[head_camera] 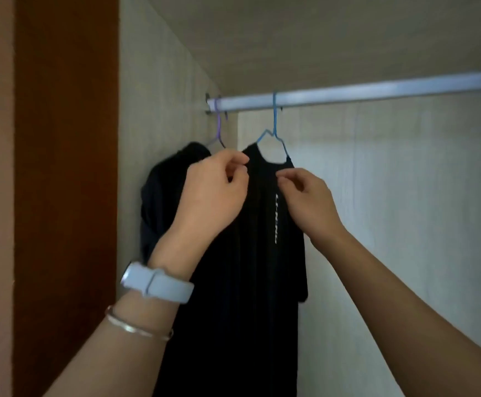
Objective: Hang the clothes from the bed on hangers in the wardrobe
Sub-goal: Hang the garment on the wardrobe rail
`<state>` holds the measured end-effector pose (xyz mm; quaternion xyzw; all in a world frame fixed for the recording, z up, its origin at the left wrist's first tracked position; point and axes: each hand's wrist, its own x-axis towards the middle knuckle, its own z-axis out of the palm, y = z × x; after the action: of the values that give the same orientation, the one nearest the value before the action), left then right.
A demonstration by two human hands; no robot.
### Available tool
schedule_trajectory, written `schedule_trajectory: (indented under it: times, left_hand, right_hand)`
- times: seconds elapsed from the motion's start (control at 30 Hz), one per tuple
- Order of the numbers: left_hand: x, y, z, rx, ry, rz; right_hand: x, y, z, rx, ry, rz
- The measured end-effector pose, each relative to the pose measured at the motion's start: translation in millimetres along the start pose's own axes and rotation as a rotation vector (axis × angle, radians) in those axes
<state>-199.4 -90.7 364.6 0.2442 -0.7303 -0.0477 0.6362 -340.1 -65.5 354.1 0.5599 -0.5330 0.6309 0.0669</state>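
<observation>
Black shirt (257, 230) on blue hanger (274, 136), near left end of rail (376, 91). Left hand (213, 193) and right hand (309, 200) pinch fabric beside collar, fingers curled. Step looks like straightening shoulders. Next: release, fetch another garment.

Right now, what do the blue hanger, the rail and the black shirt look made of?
The blue hanger looks like thin coated wire, slim and sharply bent. The rail looks like pale metal, possibly aluminium, with a satin sheen. The black shirt is soft matte fabric, hanging in folds.
</observation>
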Motion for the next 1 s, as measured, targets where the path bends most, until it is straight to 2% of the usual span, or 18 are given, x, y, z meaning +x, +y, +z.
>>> schedule_trajectory:
  times: [0.1, 0.27, 0.37, 0.5, 0.67, 0.83, 1.0]
  left_hand:
    - [49, -4, -1, 0.215, 0.043, 0.001]
    - [100, -19, 5, 0.713, -0.299, -0.182]
    - [112, -25, 7, 0.822, -0.419, -0.251]
    - [123, -30, 13, 0.783, -0.45, -0.323]
    - [129, -32, 13, 0.692, -0.405, -0.361]
    - [135, -31, 9, 0.564, -0.31, -0.364]
    - [142, -24, 2, 0.407, -0.222, -0.382]
  right_hand:
    - [36, -20, 5, 0.074, 0.034, 0.028]
    - [81, -30, 25, 0.165, -0.093, 0.214]
    - [96, -31, 38, 0.281, -0.155, 0.329]
    - [110, -34, 45, 0.403, -0.187, 0.4]
    - [119, -34, 35, 0.547, -0.109, 0.493]
    - [122, -44, 30, 0.711, -0.13, 0.439]
    - [118, -52, 42, 0.694, -0.19, 0.363]
